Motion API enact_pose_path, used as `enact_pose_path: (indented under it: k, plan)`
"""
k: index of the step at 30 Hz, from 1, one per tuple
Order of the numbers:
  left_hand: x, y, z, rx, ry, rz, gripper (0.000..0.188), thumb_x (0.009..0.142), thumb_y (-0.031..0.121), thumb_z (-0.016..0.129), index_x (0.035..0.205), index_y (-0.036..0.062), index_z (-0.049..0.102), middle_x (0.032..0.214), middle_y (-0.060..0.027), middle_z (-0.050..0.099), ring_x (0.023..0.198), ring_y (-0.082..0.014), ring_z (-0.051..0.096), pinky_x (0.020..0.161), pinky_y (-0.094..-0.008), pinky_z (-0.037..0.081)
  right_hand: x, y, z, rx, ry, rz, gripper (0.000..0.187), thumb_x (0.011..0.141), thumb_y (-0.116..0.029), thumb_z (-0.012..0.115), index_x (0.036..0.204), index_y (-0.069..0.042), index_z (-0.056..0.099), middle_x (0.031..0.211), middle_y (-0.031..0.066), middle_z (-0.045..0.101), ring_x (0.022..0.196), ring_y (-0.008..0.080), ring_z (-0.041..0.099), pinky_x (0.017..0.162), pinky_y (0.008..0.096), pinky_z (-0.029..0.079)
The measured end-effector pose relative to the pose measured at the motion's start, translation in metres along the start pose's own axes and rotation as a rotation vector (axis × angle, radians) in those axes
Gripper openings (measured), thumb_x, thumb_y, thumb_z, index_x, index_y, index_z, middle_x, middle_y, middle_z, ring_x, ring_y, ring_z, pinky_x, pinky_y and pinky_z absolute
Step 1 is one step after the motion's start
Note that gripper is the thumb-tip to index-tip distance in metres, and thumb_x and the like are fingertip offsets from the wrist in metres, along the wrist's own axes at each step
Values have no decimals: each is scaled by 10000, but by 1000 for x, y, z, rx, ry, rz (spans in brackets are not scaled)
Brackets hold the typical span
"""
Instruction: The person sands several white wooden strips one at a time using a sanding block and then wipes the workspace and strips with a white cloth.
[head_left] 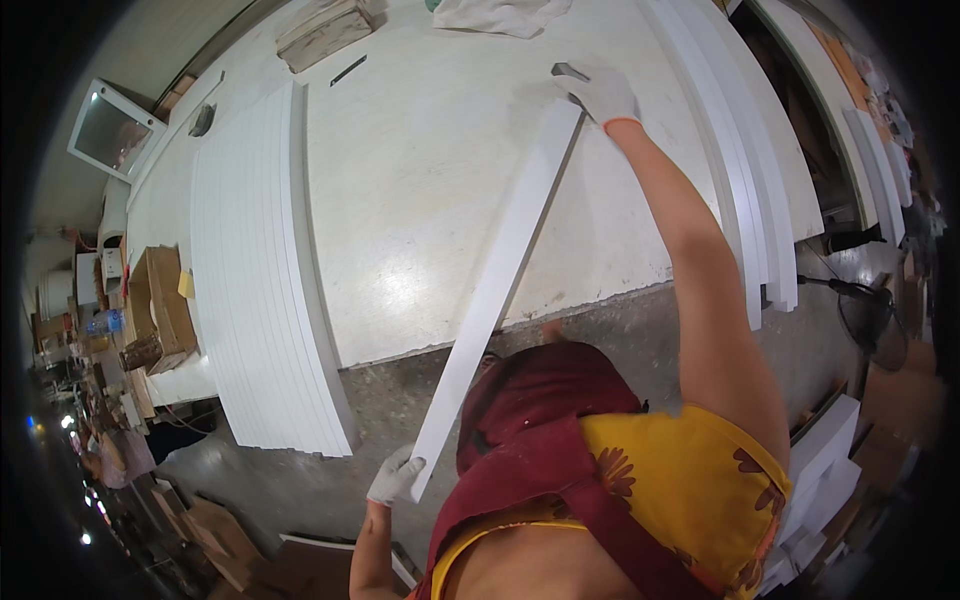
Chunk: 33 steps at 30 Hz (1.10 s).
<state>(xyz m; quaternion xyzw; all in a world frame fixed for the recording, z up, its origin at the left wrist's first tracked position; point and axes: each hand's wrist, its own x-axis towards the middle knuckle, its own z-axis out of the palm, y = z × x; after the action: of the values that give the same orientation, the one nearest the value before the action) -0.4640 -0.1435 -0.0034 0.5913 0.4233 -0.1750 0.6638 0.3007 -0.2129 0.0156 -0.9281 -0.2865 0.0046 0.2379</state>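
A long white strip (498, 265) lies slantwise over the table's front edge, its near end out past the edge. My left hand (397, 476), in a white glove, is closed round that near end. At the strip's far end is my right hand (603, 93), also gloved, with its fingers closed on a small dark grey block (570, 71). Most of the block is hidden by the glove, and its exact kind cannot be made out. The hand is beside the strip's far tip; whether block and strip touch is unclear.
Side by side on the left of the white table (410, 200) lie several white strips (250, 270). More long strips (720, 150) lie along the right. At the back are a worn block (322, 32), a white cloth (500, 14) and a short dark metal piece (348, 70). A cardboard box (165, 300) stands far left.
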Motion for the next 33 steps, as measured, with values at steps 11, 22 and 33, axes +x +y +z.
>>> enact_pose_path:
  k: [11, 22, 33]
  plan:
    - [7, -11, 15, -93, 15, -121, 649, 998, 609, 561, 1163, 0, 711, 1046, -96, 721, 947, -193, 648, 862, -374, 504, -56, -14, 29, -132, 355, -270, 534, 893, -548, 676, 1319, -228, 711, 1349, 106, 662, 1158, 317, 635, 998, 450, 502]
    - [13, -2, 23, 126, 45, -127, 660, 1032, 611, 450, 1052, 15, 731, 846, -88, 711, 786, -191, 668, 709, -378, 523, -340, -150, -3, 411, -237, -968, 330, 812, -425, 741, 1090, -258, 680, 1224, 125, 589, 936, 291, 613, 780, 441, 470]
    - [25, 18, 16, 59, -172, -5, 521, 1048, 441, 497, 984, -40, 687, 630, -71, 618, 520, -151, 597, 467, -301, 452, 32, -12, -7, -228, -75, -84, 348, 921, -467, 631, 1207, -315, 759, 1150, 37, 754, 1027, 296, 688, 883, 414, 552]
